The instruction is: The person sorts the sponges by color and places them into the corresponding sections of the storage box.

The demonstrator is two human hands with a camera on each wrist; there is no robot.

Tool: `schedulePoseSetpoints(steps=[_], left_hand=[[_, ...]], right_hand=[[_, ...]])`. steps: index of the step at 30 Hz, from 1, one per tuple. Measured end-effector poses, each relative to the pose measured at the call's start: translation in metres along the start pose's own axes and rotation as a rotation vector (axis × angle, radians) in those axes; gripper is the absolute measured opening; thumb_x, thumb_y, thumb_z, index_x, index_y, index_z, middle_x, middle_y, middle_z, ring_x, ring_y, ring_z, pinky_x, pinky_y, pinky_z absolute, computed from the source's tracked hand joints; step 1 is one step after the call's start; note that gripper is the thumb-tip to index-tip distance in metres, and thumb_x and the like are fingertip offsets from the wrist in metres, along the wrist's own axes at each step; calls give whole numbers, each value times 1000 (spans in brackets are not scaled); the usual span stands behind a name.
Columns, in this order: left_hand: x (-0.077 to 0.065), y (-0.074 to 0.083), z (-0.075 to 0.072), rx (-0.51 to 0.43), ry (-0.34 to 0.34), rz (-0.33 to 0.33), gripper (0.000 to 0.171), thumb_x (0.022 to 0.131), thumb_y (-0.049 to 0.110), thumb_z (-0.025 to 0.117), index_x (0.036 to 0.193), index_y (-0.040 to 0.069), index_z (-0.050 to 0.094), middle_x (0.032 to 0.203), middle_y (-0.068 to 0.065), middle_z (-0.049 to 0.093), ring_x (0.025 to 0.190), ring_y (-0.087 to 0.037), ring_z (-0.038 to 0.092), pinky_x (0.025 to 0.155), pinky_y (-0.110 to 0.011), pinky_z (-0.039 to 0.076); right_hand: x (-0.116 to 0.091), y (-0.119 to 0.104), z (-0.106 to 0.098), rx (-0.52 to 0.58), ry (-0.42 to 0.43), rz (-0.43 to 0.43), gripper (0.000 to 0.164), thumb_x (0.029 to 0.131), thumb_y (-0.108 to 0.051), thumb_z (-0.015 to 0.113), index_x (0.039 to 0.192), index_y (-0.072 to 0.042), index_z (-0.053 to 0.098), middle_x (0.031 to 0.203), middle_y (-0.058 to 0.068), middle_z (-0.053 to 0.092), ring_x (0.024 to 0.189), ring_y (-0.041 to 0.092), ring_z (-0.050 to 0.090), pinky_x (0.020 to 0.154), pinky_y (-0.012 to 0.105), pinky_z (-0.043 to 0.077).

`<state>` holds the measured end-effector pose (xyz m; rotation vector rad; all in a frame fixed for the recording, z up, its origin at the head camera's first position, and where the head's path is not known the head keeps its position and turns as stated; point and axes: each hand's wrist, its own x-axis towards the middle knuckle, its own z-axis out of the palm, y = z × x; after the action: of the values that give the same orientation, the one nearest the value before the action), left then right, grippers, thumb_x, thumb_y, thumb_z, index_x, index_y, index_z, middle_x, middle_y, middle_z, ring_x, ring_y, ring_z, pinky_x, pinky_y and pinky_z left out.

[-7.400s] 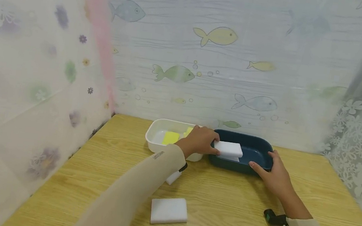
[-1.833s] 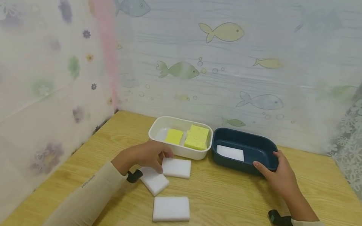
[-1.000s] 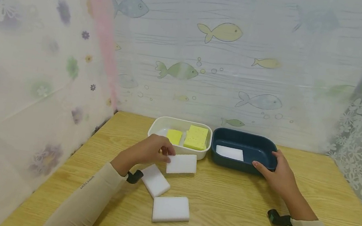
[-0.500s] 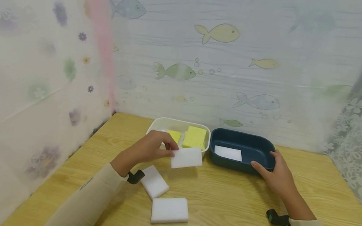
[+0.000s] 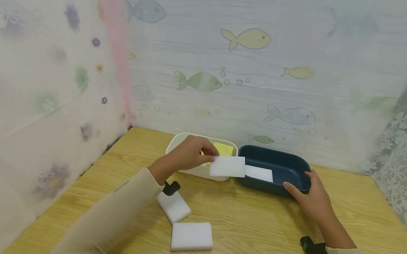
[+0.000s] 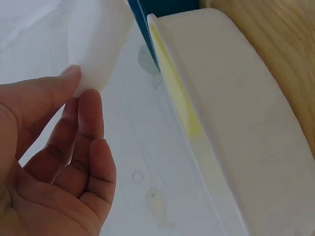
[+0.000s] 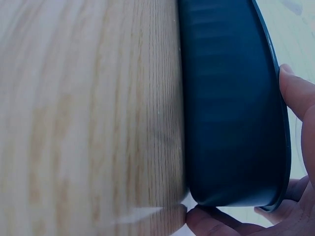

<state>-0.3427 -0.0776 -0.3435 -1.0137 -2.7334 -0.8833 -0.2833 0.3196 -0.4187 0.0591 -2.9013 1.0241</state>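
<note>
My left hand pinches a white sponge by its left end between thumb and fingertips. In the head view this sponge overlaps the front of the white basin and the left edge of the dark blue basin. The left wrist view shows the thumb against the held sponge, a forefinger behind it. My right hand grips the dark blue basin's right end, thumb at the front rim; the right wrist view has its fingers around the basin wall. Inside lies another white sponge.
Yellow sponges sit in the white basin, partly hidden by my left hand. Two more white sponges lie on the wooden table: a tilted sponge and a nearer sponge. A fish-patterned curtain hangs behind.
My left hand took a white sponge from the table beside the white basin, raised it and carried it right, toward the dark blue basin. The right hand keeps its hold.
</note>
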Motion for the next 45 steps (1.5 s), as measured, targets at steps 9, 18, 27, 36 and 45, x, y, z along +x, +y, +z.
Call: schedulePoseSetpoints(steps=[9, 18, 27, 36, 45], left_hand=[[32, 5, 18, -157, 18, -164, 8, 84, 29, 74, 91, 25, 72, 88, 14, 68, 82, -7, 63, 74, -26, 52], [54, 12, 32, -179, 32, -223, 6, 82, 27, 76, 86, 25, 72, 84, 16, 67, 82, -5, 63, 75, -26, 52], [72, 18, 45, -172, 12, -220, 6, 83, 24, 75, 87, 21, 72, 82, 14, 67, 82, -7, 62, 73, -26, 51], [88, 21, 62, -182, 11, -217, 6, 83, 21, 75, 82, 22, 69, 80, 11, 66, 79, -10, 60, 69, -24, 51], [97, 26, 71, -159, -10, -213, 7, 84, 21, 74, 82, 22, 68, 83, 9, 64, 79, -12, 58, 66, -24, 50]], right_hand=[[0, -1, 1, -8, -1, 2, 106, 85, -67, 53, 153, -2, 4, 158, 21, -7, 134, 56, 18, 94, 71, 27], [-1, -1, -1, -2, 2, 4, 106, 85, -67, 53, 153, -2, 4, 158, 22, -7, 134, 55, 18, 94, 71, 27], [-1, 0, -1, 5, -2, -1, 106, 85, -66, 53, 152, -2, 4, 157, 23, -7, 135, 55, 16, 95, 71, 27], [-2, -1, 0, 8, 3, -11, 104, 86, -65, 53, 152, -1, 5, 157, 23, -7, 135, 55, 17, 95, 71, 27], [-2, 0, 1, 4, 7, -9, 104, 86, -66, 53, 153, -2, 5, 157, 23, -6, 134, 55, 18, 94, 71, 28]])
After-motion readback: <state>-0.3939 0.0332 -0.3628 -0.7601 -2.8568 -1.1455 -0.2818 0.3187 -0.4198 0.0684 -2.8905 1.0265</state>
